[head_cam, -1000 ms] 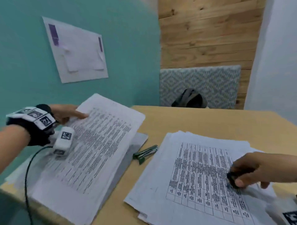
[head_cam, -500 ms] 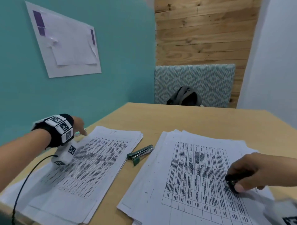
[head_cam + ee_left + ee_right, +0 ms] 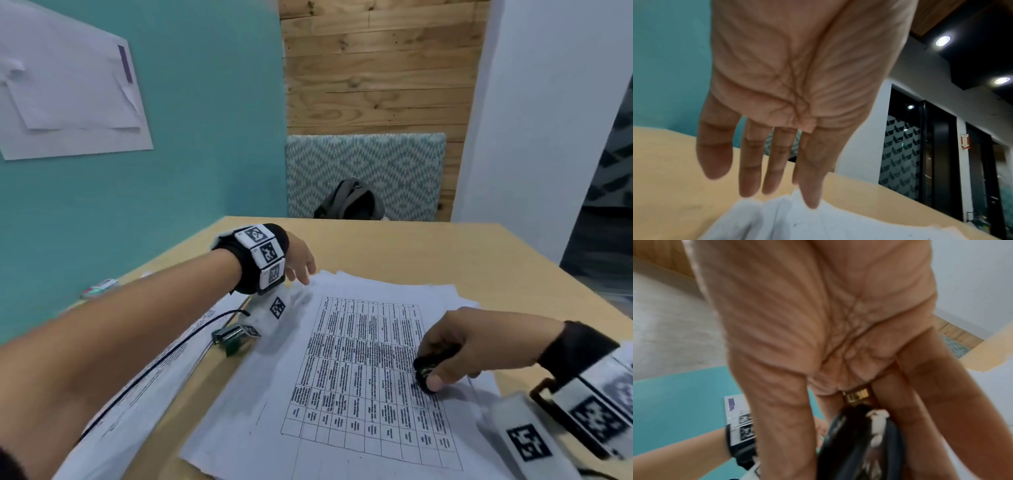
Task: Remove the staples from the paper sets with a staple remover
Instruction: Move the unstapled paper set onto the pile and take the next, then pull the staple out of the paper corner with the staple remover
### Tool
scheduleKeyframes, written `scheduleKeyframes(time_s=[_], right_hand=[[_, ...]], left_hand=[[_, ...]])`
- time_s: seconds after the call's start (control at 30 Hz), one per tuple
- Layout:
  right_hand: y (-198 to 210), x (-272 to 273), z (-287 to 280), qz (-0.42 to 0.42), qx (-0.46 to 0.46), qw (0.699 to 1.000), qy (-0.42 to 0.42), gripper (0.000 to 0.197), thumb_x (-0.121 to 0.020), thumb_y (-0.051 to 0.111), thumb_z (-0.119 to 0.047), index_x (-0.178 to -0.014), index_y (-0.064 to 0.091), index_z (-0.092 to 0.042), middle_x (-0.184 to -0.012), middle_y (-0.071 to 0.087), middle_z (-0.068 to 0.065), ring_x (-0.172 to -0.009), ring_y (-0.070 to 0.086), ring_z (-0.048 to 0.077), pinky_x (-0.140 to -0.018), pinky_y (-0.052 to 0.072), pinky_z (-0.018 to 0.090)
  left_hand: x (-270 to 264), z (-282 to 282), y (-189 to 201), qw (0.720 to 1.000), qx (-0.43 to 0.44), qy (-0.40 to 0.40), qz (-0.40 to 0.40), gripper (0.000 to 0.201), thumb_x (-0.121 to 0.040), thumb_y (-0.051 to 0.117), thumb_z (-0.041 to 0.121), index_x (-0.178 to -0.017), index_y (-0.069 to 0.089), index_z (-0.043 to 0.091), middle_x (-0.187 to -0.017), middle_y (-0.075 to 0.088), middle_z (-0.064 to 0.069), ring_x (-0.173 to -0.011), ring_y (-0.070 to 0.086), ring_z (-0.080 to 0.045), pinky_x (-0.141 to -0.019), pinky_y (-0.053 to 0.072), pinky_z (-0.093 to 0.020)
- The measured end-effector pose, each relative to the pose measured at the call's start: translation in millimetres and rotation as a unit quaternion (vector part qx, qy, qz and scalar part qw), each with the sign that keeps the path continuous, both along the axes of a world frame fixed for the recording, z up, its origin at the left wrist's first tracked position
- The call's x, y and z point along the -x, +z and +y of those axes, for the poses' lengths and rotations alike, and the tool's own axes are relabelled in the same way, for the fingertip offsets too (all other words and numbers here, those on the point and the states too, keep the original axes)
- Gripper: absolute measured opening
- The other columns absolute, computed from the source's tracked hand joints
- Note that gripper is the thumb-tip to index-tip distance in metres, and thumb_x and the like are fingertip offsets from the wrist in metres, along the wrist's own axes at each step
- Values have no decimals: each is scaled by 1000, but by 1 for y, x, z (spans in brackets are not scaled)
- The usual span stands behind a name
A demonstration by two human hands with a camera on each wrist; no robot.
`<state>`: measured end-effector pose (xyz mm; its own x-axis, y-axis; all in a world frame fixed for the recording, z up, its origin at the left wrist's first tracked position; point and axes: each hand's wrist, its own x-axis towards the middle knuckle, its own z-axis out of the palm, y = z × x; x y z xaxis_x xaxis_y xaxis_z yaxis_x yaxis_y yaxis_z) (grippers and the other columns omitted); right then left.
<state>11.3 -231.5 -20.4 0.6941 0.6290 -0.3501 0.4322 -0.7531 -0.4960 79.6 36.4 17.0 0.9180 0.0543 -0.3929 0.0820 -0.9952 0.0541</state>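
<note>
My right hand [image 3: 455, 346] is pinching the black staple remover [image 3: 426, 371] at 4 o'clock on the printed paper stack [image 3: 359, 370]. My left hand [image 3: 299, 258], fingers spread and holding nothing, is hovering over its 11 o'clock corner. A stapler [image 3: 231, 337] is lying at 9 o'clock.

matt paper sheets [image 3: 359, 359] on a smooth, seemingly wooden table [image 3: 462, 253].
</note>
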Motion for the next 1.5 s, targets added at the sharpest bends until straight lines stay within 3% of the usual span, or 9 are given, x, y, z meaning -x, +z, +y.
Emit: scheduleKeyframes(time_s=[0.1,0.27,0.53,0.67,0.73,0.93,1.17,1.3,1.5], right_hand=[[0,1,1,-15,4,1000,4,26,-77,74,-36,-95,71,-18,-70,63,-14,-54,50,-5,-57,41,14],[-1,0,1,-20,5,1000,4,26,-76,75,-38,-93,71,-19,-74,63,-10,-62,50,4,-61,43,20],[-2,1,1,-30,7,1000,4,32,-74,75,-42,-93,70,-17,-79,66,-4,-68,52,10,-65,42,25],[-3,0,1,-36,10,999,6,31,-74,75,-42,-92,70,-17,-79,65,-5,-68,52,10,-65,43,25],[-2,1,1,-34,8,999,6,31,-74,75,-43,-92,70,-18,-79,65,-6,-69,53,10,-65,43,25],[1,1,-1,-40,2,999,4,31,-76,75,-40,-97,70,-19,-86,69,-1,-72,55,7,-71,49,29],[28,-23,-29,-103,-170,970,-140,27,-79,73,-27,-100,67,-11,-90,61,-7,-63,62,1,-54,48,16],[33,-41,-38,-89,-309,920,-225,22,-78,74,-19,-97,66,-13,-97,63,-2,-67,66,3,-54,48,14],[32,-50,-48,42,-421,888,-183,82,-27,91,-52,-96,68,-15,-89,73,-1,-75,69,7,-49,45,13]], left_hand=[[-17,-11,-16,997,-69,0,-15,55,-93,53,31,-140,37,7,-132,53,-6,-118,54,-21,-96,41,-30],[-47,-2,-34,998,-56,18,-33,53,-78,70,43,-116,62,6,-109,69,-8,-88,65,-20,-90,49,-31],[-32,-14,-31,996,3,27,-87,49,-84,66,36,-113,62,-3,-109,66,-18,-85,59,-28,-73,45,-35],[-29,-8,-27,990,69,19,-124,24,-89,60,25,-75,60,6,-52,56,-4,-42,50,-13,-45,38,-20],[-27,-5,-28,985,86,19,-149,34,-92,55,23,-61,51,10,-47,50,0,-31,43,-6,-37,34,-13],[-10,-7,-22,972,107,-55,-201,32,-98,43,22,-121,60,7,-107,65,-13,-91,55,-27,-66,34,-23],[5,11,-14,876,389,-41,-281,9,-87,63,17,-85,70,11,-93,69,-8,-87,61,-21,-85,46,-35],[19,8,-5,800,530,-28,-281,10,-88,57,3,-82,65,7,-61,68,9,-51,58,3,-56,42,-8],[19,17,-5,751,598,-5,-281,8,-87,58,10,-86,66,14,-62,67,13,-53,48,0,-53,26,-20]])
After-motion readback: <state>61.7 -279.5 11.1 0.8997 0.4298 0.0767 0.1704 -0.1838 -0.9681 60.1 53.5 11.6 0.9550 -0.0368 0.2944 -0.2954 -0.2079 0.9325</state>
